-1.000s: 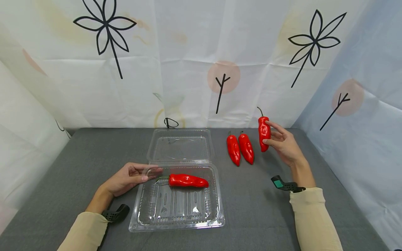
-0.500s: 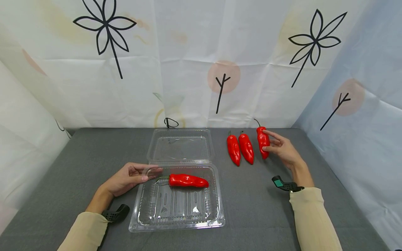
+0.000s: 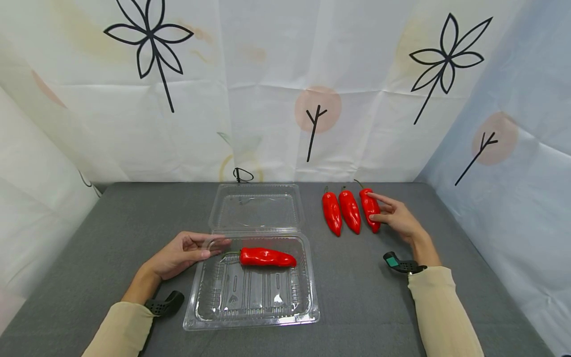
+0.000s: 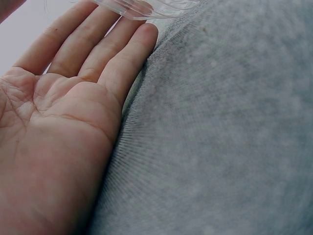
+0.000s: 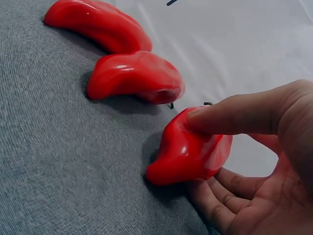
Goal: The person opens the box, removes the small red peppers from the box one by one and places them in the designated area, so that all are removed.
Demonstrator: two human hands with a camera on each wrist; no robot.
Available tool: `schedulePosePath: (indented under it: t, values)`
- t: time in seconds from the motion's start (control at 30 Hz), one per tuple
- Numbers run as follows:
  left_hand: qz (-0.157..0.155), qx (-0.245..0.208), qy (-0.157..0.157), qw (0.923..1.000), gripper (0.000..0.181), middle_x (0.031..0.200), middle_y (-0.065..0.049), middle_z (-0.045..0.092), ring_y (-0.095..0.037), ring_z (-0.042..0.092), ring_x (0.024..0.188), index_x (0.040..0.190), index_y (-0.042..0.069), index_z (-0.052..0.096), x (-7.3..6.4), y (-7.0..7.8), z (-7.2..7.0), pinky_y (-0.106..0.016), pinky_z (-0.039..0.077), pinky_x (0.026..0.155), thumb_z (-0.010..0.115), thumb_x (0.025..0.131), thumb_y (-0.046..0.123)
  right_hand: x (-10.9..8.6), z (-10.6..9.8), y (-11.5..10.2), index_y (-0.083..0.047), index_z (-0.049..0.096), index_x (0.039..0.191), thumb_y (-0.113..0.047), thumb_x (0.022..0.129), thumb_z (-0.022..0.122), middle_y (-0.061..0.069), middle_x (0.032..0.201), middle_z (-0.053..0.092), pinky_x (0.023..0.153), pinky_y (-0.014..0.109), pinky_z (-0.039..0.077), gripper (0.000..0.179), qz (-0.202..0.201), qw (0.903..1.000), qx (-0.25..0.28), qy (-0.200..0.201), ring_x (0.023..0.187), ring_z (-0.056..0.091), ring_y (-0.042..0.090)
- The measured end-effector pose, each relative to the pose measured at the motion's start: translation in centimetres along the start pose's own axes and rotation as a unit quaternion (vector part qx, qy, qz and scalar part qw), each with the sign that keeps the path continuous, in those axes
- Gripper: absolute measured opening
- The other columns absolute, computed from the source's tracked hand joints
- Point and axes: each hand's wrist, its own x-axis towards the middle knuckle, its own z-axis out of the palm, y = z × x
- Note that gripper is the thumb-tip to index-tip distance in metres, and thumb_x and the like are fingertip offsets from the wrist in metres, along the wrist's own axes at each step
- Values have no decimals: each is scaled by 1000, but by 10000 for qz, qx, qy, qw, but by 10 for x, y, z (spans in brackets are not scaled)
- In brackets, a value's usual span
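Note:
On the grey cloth at the back right, my right hand (image 3: 400, 218) holds a red pepper (image 5: 188, 152) between thumb and fingers, its green stem pointing away from me. Just left of it lie two more red peppers, a nearer one (image 3: 350, 210) and a farther one (image 3: 331, 214). My left hand (image 3: 180, 254) rests at the left back corner of a clear plastic container (image 3: 254, 325). Its fingers are nearly straight in the left wrist view and touch the plastic edge. Inside the container a single red pepper (image 3: 266, 257) lies sideways, stem to the left.
The container's hinged lid (image 3: 256, 208) lies folded back behind the tray. A grey cloth (image 3: 357, 317) covers the table. White printed curtains (image 3: 267, 99) rise along the back and both sides.
My right hand has lowered the red pepper and brought it slightly left, to the cloth beside the other two. The left hand and the container have stayed put.

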Motion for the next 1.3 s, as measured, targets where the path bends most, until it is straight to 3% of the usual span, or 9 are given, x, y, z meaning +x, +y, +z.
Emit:
schedulePosePath:
  t: [0.1,0.33,0.63,0.83,1.3]
  values:
    - [0,33,5,10000,45,144,-27,53,-25,51,137,143,-18,42,0,0,0,-31,43,110,51,100,-9,0,3,-1,-12,37,158,-10,96,70,32,149,43,104,50,43,70,-22,9999,-122,48,133,45,44]
    - [19,47,3,10000,45,143,-28,53,-26,52,136,142,-19,42,0,-1,0,-32,43,111,51,100,-10,1,9,-4,-8,38,157,-9,95,71,33,135,55,84,31,52,70,-305,9974,-642,114,115,58,38]
    - [-14,106,72,9999,45,143,-29,53,-27,52,136,142,-18,43,0,1,1,-32,43,110,52,100,-9,2,10,-4,-6,40,155,-9,94,70,27,121,58,74,31,53,68,-309,9941,-1036,114,97,59,27]
    - [-81,166,153,9997,46,143,-28,53,-26,52,136,143,-17,43,-1,2,2,-32,44,110,53,99,-9,2,11,-5,-8,41,156,-10,95,71,28,125,56,72,32,52,68,-305,9937,-1078,59,96,57,29]
    - [95,28,-33,9999,44,143,-28,53,-27,52,136,142,-19,43,1,2,3,-32,43,111,52,100,-8,2,12,-7,-3,42,153,-8,95,69,27,120,57,69,30,54,65,-305,9922,-1203,139,95,58,31]
